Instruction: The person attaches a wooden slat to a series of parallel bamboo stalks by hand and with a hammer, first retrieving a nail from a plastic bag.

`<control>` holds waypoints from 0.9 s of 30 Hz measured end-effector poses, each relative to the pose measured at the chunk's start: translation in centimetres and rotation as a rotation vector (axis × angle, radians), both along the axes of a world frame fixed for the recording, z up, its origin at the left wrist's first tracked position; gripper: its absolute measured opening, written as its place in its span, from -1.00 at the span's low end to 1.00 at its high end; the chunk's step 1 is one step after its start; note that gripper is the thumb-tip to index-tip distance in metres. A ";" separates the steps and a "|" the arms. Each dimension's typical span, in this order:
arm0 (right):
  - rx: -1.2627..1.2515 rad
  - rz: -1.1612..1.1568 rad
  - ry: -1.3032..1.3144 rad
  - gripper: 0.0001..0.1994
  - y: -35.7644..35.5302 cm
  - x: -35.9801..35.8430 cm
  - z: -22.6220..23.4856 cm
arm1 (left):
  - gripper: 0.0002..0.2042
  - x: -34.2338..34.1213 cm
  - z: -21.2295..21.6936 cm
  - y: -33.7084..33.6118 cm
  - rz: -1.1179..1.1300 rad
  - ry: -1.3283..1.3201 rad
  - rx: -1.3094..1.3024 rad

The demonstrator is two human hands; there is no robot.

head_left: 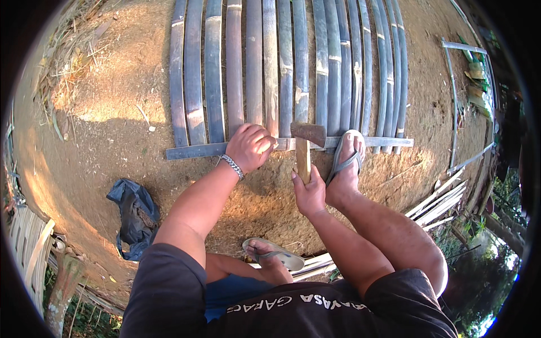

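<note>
My right hand (310, 190) grips the wooden handle of a small hatchet (309, 134) with a rusty brown head. The hatchet head is over a bamboo cross strip (197, 151), to the right of my left hand (251, 147). My left hand's fingers are curled and pinched together at that strip, beside the ends of the bamboo slats (254, 67); whatever they hold is hidden. Several dark slats lie side by side, running away from me, their near ends at the cross strip. My right foot (347, 158), in a flip-flop, rests on the strip's right part.
A black plastic bag (134, 217) lies on the dirt at left. Split pale bamboo strips (439, 200) are stacked at right, with more behind my left foot (267, 254). A bamboo frame (452, 107) stands at far right. Dry straw (67, 67) litters the far left.
</note>
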State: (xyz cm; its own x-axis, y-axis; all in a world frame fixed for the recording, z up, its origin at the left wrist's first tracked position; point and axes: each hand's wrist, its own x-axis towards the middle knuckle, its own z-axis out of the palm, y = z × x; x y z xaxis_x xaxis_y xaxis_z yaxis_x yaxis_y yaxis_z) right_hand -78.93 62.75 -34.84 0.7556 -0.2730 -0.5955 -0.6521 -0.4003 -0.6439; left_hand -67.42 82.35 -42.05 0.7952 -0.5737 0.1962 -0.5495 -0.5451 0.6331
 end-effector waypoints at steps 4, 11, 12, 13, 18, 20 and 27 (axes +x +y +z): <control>-0.096 0.126 -0.078 -0.58 -0.1 -1.5 0.2 | -0.93 0.0 0.1 0.0 0.004 -0.002 -0.004; -0.202 0.254 -0.175 -0.59 -1.0 -3.8 -1.2 | -0.93 0.1 0.7 -0.1 -0.010 0.101 0.023; -0.202 0.261 -0.174 -0.59 -1.0 -3.8 -1.2 | -0.94 0.1 0.6 0.0 -0.013 0.114 0.038; -0.203 0.267 -0.172 -0.59 -0.9 -3.8 -1.1 | -0.93 0.1 0.6 0.1 -0.005 0.102 0.042; -0.204 0.304 -0.237 -0.57 -0.6 -3.5 -0.3 | -0.88 -0.1 -0.5 0.2 -0.022 0.069 0.092; -0.219 0.340 -0.226 -0.58 -0.7 -3.5 -0.3 | -0.86 -0.1 -0.9 0.3 -0.027 0.076 0.093; -0.264 0.394 -0.190 -0.59 -1.5 -3.5 -0.4 | -0.86 0.1 -0.2 0.4 -0.056 0.078 0.109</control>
State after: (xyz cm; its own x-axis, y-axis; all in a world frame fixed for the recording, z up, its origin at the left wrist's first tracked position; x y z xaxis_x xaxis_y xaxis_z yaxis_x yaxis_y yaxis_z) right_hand -82.39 61.25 -35.28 0.9196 -0.0687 -0.3868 -0.3005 -0.7572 -0.5800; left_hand -67.27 82.75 -42.21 0.7716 -0.6323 0.0693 -0.5325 -0.5824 0.6142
